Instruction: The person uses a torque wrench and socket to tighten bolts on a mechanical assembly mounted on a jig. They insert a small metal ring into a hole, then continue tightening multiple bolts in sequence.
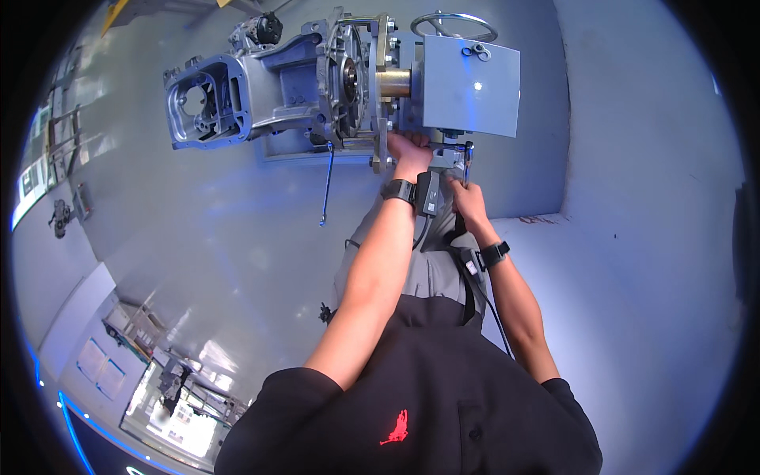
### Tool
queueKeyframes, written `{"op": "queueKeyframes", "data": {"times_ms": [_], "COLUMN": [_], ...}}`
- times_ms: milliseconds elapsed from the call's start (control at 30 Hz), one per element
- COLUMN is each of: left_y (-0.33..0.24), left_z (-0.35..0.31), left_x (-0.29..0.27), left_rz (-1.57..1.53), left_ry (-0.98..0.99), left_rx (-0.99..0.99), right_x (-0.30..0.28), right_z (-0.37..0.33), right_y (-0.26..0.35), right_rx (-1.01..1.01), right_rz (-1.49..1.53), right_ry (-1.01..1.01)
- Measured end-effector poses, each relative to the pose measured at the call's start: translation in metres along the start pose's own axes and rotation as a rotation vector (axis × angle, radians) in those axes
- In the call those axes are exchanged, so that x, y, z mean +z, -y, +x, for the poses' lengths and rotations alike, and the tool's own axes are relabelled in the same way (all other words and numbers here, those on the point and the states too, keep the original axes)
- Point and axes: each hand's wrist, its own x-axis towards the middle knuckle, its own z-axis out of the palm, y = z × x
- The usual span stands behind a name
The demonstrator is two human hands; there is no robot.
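A ratchet wrench [469, 153] with a chrome head stands beneath the grey box of the stand. My right hand [469, 202] is closed round its handle, which is mostly hidden by the fingers. From the ratchet head a short extension bar [448, 146] runs left to my left hand [409, 150]. That hand is closed about the bar's far end, beside the lower edge of the metal mounting plate [379, 150]; its fingertips are partly hidden. Bolted to this plate is a silver cast gearbox housing [289, 79]. A long thin wrench [326, 186] hangs down from the housing's lower flange.
To the right of the housing, a brass-coloured shaft [393, 83] joins it to the grey box [471, 87], with a handwheel [455, 26] behind. A pale wall [649, 158] rises close on my right. Cabled black modules [427, 194] are strapped at my wrists.
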Motion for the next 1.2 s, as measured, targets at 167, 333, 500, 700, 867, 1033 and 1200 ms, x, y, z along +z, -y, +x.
{"op": "queueKeyframes", "data": {"times_ms": [167, 333, 500, 700, 867, 1033, 1200], "left_y": [0.007, 0.007, 0.010, 0.014, 0.011, 0.008, 0.013], "left_z": [-0.014, -0.005, -0.008, -0.019, -0.023, -0.016, -0.003], "left_x": [0.005, -0.005, 0.003, 0.013, 0.008, -0.001, -0.030], "left_rz": [-0.031, -0.025, 0.018, -0.056, -0.106, -0.144, 0.048], "left_ry": [-0.024, 0.057, 0.053, -0.068, 0.078, 0.112, 0.286], "left_rx": [0.009, 0.056, 0.085, 0.068, -0.038, -0.034, 0.023], "right_x": [-0.016, -0.015, 0.014, 0.001, -0.015, -0.012, -0.015], "right_z": [-0.063, -0.018, 0.059, 0.059, -0.005, -0.063, -0.041], "right_y": [0.057, 0.029, -0.032, -0.033, 0.008, 0.068, 0.045], "right_rx": [0.246, 0.299, -0.216, -0.158, 0.097, 0.223, 0.312], "right_rz": [0.448, 0.298, -0.325, -0.422, -0.119, 0.204, 0.337], "right_ry": [0.208, 0.185, -0.375, -0.319, 0.035, 0.226, 0.233]}}
